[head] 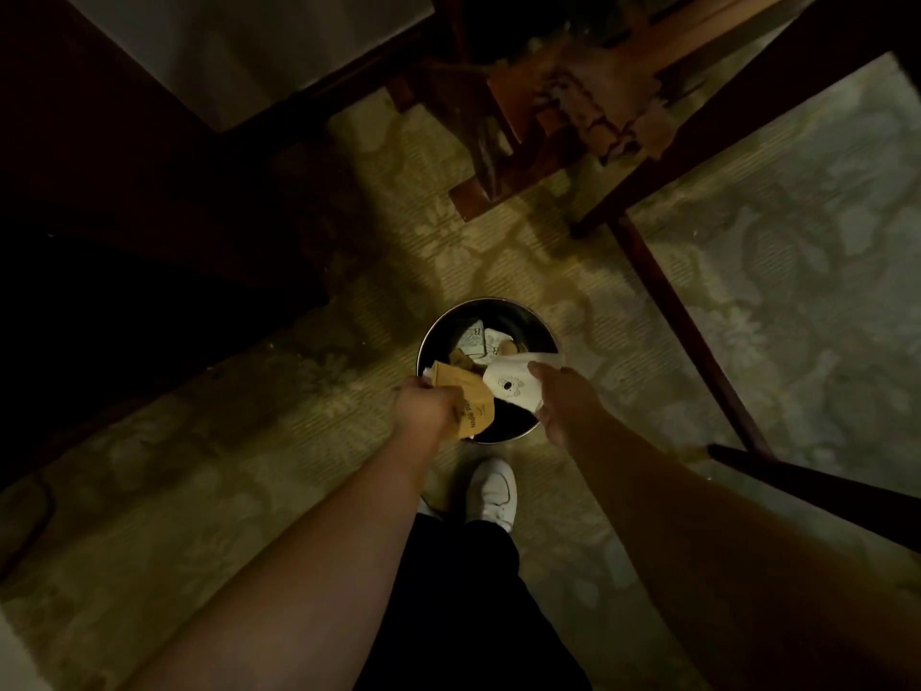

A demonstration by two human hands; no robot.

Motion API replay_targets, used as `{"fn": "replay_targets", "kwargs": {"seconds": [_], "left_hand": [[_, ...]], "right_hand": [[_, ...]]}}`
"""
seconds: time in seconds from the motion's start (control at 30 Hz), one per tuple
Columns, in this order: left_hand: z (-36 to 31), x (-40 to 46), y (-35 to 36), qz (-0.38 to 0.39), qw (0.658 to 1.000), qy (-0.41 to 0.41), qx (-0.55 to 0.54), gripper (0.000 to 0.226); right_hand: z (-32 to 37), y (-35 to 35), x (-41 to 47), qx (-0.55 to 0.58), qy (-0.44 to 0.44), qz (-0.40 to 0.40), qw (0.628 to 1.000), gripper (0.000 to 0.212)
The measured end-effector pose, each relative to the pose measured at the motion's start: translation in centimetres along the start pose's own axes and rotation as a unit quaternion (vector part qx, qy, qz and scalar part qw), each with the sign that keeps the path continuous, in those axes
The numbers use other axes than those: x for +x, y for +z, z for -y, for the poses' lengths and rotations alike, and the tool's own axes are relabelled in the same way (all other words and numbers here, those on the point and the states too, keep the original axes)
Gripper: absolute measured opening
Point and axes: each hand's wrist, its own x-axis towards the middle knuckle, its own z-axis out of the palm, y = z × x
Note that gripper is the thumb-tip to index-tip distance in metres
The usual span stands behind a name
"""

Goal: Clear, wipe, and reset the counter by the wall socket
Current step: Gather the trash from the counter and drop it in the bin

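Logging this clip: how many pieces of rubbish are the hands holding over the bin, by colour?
Tan printed paper packet, in the left hand: 1
White printed paper wrapper, in the right hand: 1
Total: 2, held over the round dark metal bin.

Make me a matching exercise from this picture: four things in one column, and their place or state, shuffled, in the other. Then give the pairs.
Things:
1. brown paper packet
2. white wrapper
3. round bin
4. white shoe

Place or state:
A. stands on the patterned carpet, scraps already inside
B. held in the right hand, over the bin
C. on the floor just behind the bin, nearest the person
D. held in the left hand, over the bin's near rim

Pairs: 1-D, 2-B, 3-A, 4-C
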Motion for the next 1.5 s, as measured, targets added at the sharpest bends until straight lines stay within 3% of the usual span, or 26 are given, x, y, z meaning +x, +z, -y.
{"fn": "replay_targets", "kwargs": {"seconds": [0.13, 0.2, 0.3, 0.37, 0.47, 0.57, 0.67, 0.73, 0.83, 0.97, 1.07, 1.13, 1.27, 1.5], "left_hand": [[0.2, 1.9, 1.0, -0.004, 1.0, 0.021, 0.017, 0.034], [0.4, 2.3, 1.0, -0.003, 0.999, 0.022, 0.03, 0.026], [0.9, 2.5, 0.7, 0.01, 0.998, 0.014, 0.056, 0.032], [1.1, 2.2, 0.3, 0.02, 0.998, 0.005, 0.056, 0.041], [1.0, 1.2, -0.7, 0.045, 0.996, 0.005, 0.081, 0.036], [0.6, -0.8, -1.9, 0.065, 0.991, 0.023, 0.114, 0.033], [-0.3, -4.3, -3.8, 0.073, 0.985, 0.056, 0.149, 0.03], [-1.0, -7.1, -5.3, 0.07, 0.981, 0.074, 0.167, 0.026], [-2.3, -11.5, -7.6, 0.069, 0.97, 0.112, 0.205, 0.016], [-4.4, -18.0, -11.4, 0.061, 0.958, 0.163, 0.228, 0.028], [-5.6, -23.0, -14.3, 0.037, 0.944, 0.207, 0.254, 0.026], [-6.0, -26.0, -16.3, 0.02, 0.927, 0.231, 0.295, 0.029], [-6.4, -31.7, -20.7, -0.034, 0.886, 0.279, 0.369, 0.039], [-6.7, -41.2, -28.5, -0.142, 0.852, 0.335, 0.377, 0.039]], "right_hand": [[0.0, 0.8, 1.7, 0.055, 0.009, 0.003, 0.998, 0.025], [-0.2, 0.7, 2.4, 0.083, 0.037, 0.011, 0.996, 0.008], [-0.7, 0.6, 2.6, 0.092, 0.06, 0.04, 0.993, 0.022], [-1.2, 0.3, 2.1, 0.06, 0.059, 0.046, 0.995, 0.022], [-1.2, -0.2, 0.3, 0.013, 0.048, 0.046, 0.998, 0.018], [-0.7, -0.5, -1.9, -0.108, 0.0, 0.028, 0.994, 0.017], [0.3, -1.0, -5.2, -0.341, -0.096, 0.018, 0.935, 0.005], [1.2, -1.4, -8.2, -0.422, -0.133, 0.027, 0.896, 0.016], [2.8, -1.8, -13.5, -0.482, -0.178, 0.043, 0.857, 0.029], [4.7, -1.8, -20.4, -0.463, -0.206, 0.057, 0.86, 0.023], [6.0, -1.8, -25.4, -0.509, -0.249, 0.075, 0.821, 0.021], [6.9, -1.8, -28.7, -0.56, -0.286, 0.09, 0.772, 0.022], [8.5, -1.6, -35.0, -0.665, -0.382, 0.069, 0.638, 0.027], [12.4, 0.4, -45.5, -0.702, -0.486, 0.054, 0.518, 0.032]]}}
